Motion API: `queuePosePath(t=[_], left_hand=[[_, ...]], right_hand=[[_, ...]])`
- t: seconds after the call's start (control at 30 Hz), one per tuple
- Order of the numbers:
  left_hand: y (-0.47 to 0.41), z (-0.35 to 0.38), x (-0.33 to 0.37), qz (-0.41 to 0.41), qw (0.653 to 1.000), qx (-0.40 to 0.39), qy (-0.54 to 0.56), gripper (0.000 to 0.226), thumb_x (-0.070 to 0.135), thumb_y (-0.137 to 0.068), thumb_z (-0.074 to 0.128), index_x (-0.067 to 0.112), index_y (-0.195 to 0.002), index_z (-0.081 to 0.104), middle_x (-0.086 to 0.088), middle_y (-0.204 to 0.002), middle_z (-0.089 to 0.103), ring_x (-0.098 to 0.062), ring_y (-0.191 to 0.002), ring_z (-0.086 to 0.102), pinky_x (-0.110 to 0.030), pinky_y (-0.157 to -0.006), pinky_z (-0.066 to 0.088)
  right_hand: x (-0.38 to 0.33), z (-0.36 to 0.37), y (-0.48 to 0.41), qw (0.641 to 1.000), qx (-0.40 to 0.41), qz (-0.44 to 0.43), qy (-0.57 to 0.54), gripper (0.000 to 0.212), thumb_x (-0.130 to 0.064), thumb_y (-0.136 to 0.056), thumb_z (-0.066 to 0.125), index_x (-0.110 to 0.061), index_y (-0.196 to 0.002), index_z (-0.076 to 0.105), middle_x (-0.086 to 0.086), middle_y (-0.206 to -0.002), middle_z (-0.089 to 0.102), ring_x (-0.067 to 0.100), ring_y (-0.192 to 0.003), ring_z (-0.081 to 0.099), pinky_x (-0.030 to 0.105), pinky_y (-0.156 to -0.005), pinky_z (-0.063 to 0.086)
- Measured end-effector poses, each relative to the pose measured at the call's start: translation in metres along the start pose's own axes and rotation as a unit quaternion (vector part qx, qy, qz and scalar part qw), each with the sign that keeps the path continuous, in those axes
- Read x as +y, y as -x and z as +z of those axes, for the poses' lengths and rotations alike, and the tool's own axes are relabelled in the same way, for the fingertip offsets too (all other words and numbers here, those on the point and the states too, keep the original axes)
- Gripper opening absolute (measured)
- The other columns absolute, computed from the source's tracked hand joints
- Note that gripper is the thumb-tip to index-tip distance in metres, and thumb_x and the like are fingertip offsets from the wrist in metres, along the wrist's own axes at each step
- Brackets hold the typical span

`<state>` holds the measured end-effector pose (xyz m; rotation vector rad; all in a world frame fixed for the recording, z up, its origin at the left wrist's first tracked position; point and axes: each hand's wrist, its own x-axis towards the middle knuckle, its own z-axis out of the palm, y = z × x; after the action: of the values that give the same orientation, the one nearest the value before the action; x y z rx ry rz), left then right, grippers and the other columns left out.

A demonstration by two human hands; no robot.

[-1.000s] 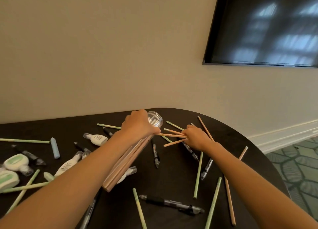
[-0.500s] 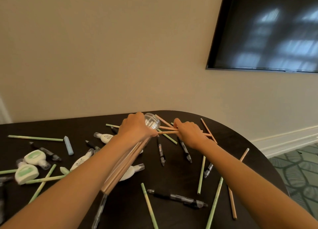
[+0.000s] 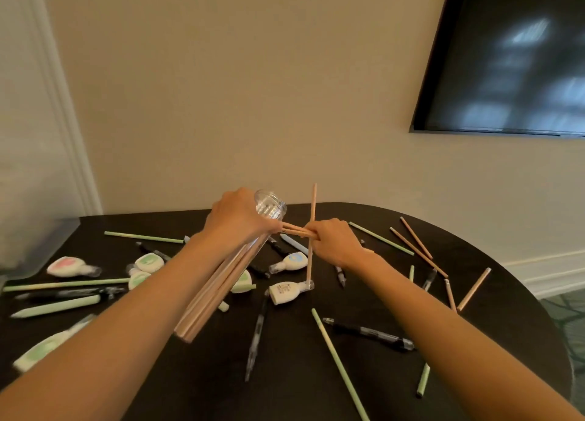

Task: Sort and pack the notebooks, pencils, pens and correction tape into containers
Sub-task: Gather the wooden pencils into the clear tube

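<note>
Tube (image 3: 270,208) slants, mouth far-up | pencil (image 3: 313,205) near-upright in right hand (image 3: 335,243)

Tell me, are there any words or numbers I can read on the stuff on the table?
No text here can be read.
On the white correction tape: dark print on its label, too blurred to read.
On the pencils gripped by the right hand: a small dark stamp, too small to read.
</note>
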<state>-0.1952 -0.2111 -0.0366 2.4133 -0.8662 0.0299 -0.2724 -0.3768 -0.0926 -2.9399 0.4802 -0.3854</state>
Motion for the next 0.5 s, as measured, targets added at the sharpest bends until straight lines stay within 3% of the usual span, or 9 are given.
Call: queuePosePath(t=[0.1, 0.3, 0.4, 0.5], left_hand=[[0.008, -0.008, -0.015, -0.001, 1.000, -0.001, 0.001, 0.060, 0.044, -0.069, 0.076, 0.013, -0.117, 0.056, -0.006, -0.108, 0.062, -0.023, -0.094, 0.059, -0.033, -0.078, 0.050], [0.023, -0.027, -0.046, -0.002, 1.000, 0.006, 0.008, 0.057, 0.043, -0.072, 0.074, 0.013, -0.117, 0.055, -0.004, -0.104, 0.061, -0.020, -0.090, 0.058, -0.029, -0.071, 0.047], [0.030, -0.038, -0.062, -0.009, 1.000, 0.012, 0.004, 0.055, 0.043, -0.073, 0.073, 0.013, -0.116, 0.055, -0.001, -0.097, 0.059, -0.017, -0.086, 0.056, -0.026, -0.065, 0.040], [0.037, -0.044, -0.078, -0.026, 1.000, 0.006, -0.005, 0.056, 0.044, -0.075, 0.072, 0.013, -0.118, 0.053, -0.004, -0.103, 0.059, -0.016, -0.087, 0.053, -0.026, -0.068, 0.039]], right_hand=[[-0.017, 0.003, 0.000, 0.999, 0.040, -0.008, 0.021, 0.025, -0.005, -0.089, 0.053, -0.015, -0.111, 0.057, 0.005, -0.108, 0.063, 0.023, -0.094, 0.059, 0.032, -0.081, 0.048], [-0.046, 0.006, -0.004, 0.992, 0.076, 0.008, 0.105, 0.015, -0.009, -0.095, 0.047, -0.009, -0.109, 0.053, 0.010, -0.104, 0.061, 0.027, -0.085, 0.058, 0.032, -0.071, 0.044], [-0.059, 0.007, -0.006, 0.985, 0.046, 0.049, 0.161, 0.022, -0.019, -0.098, 0.046, -0.008, -0.113, 0.057, 0.010, -0.099, 0.064, 0.021, -0.073, 0.049, 0.028, -0.066, 0.038], [-0.078, 0.007, -0.008, 0.986, 0.036, 0.092, 0.131, 0.028, -0.026, -0.100, 0.044, -0.008, -0.113, 0.059, 0.010, -0.097, 0.066, 0.021, -0.075, 0.056, 0.029, -0.068, 0.042]])
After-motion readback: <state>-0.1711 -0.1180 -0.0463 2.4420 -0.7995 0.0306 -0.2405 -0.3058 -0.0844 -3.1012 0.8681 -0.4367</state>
